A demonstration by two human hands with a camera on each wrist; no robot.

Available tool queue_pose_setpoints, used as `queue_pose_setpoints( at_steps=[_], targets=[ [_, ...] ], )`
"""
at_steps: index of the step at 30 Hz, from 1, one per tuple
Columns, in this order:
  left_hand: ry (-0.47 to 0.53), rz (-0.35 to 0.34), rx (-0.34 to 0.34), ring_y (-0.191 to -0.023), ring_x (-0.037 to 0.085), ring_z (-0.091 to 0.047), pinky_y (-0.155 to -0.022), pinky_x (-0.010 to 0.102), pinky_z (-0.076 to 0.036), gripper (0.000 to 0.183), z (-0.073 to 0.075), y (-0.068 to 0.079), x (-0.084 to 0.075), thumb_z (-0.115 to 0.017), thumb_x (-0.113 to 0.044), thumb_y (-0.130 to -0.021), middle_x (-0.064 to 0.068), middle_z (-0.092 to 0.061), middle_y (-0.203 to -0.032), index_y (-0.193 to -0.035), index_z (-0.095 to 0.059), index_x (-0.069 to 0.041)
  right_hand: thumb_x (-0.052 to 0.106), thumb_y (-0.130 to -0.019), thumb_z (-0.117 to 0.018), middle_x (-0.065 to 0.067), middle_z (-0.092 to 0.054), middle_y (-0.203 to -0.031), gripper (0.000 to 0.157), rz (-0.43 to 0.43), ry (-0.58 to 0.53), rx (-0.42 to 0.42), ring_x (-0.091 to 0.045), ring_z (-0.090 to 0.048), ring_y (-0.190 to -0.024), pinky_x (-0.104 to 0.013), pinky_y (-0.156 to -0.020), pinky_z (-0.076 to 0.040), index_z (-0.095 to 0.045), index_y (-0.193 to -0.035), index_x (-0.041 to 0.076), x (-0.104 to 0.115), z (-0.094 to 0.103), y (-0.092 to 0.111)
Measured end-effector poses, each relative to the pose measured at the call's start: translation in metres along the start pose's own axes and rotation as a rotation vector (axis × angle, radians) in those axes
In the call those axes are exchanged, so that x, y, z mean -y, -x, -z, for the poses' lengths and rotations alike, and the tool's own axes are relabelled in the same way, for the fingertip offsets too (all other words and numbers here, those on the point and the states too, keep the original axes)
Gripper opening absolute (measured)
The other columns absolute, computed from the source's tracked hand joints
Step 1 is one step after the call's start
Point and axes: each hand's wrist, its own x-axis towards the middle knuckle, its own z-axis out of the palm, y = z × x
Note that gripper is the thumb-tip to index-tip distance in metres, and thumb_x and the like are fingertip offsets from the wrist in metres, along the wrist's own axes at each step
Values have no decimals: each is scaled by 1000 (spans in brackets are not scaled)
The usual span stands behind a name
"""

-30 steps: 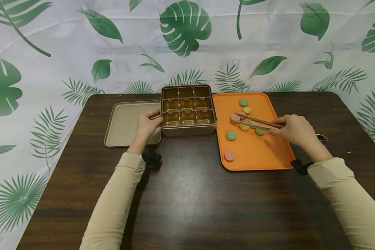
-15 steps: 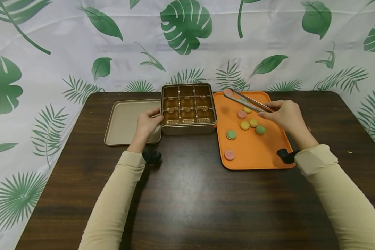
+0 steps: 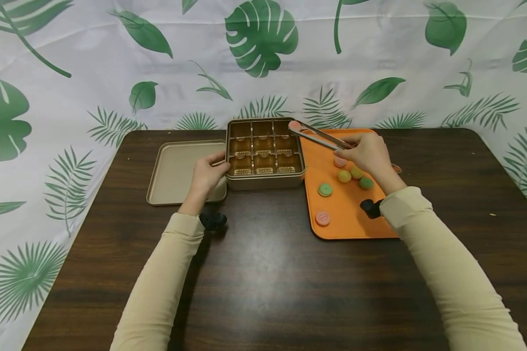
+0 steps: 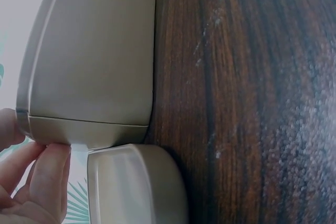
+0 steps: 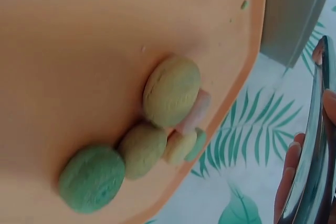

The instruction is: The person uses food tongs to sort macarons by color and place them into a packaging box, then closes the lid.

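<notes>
A gold tin box [image 3: 265,184] with a brown divided insert stands at the back middle. My left hand [image 3: 208,178] grips its left side, thumb at the rim and fingers against the wall, as the left wrist view shows. With my right hand [image 3: 369,153] I hold metal tongs [image 3: 327,137]. A pink macaron [image 3: 294,126] is pinched at their tips, over the box's back right corner compartment. No macaron shows in the compartments. To the right, several green, yellow and pink macarons lie on an orange tray [image 3: 351,226]; my right hand is above this tray.
A flat gold lid [image 3: 171,175] lies left of the box, partly behind my left hand. The dark wooden table [image 3: 263,273] extends toward me. A leaf-patterned cloth [image 3: 193,63] hangs behind the table.
My right hand has lifted a pink macaron off the tray with the tongs and carried it left to the box's back right corner. My left hand has stayed on the box.
</notes>
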Motion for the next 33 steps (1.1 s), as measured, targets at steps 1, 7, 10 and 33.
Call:
queue_pose_setpoints(
  at_steps=[1,7,10,33],
  targets=[
    [-3,0,0,-128,29,-52,-106,37,-46,48,0,0,0,-52,-4,-95,18,-46,-145,-142,-45,-1,30,-87,-69,-19,-67,-118,49,3,-3,-1,-39,-59,-103,-47,-83,-51,-61,-130,7,2,-2,-1],
    [9,-5,-4,-128,29,-52,-106,36,-46,47,-2,0,1,-52,-4,-95,18,-46,-145,-141,-45,-1,29,-87,-70,-19,-65,-122,50,14,-19,-6,-38,-58,-109,-48,-88,-50,-60,-129,5,8,-12,-5],
    [19,-9,-5,-128,30,-52,-106,37,-46,47,-2,0,1,-52,-3,-95,19,-46,-145,-141,-45,0,29,-87,-70,-18,-65,-123,50,16,-7,-20,-38,-58,-108,-48,-88,-50,-60,-130,5,8,-15,-7],
    [1,-20,-5,-127,31,-52,-106,39,-47,46,-2,0,1,-51,-3,-95,21,-46,-143,-140,-46,1,26,-89,-68,-24,-62,-114,50,60,-20,-27,-38,-57,-100,-49,-81,-49,-56,-132,4,3,-13,-5]
  ],
)
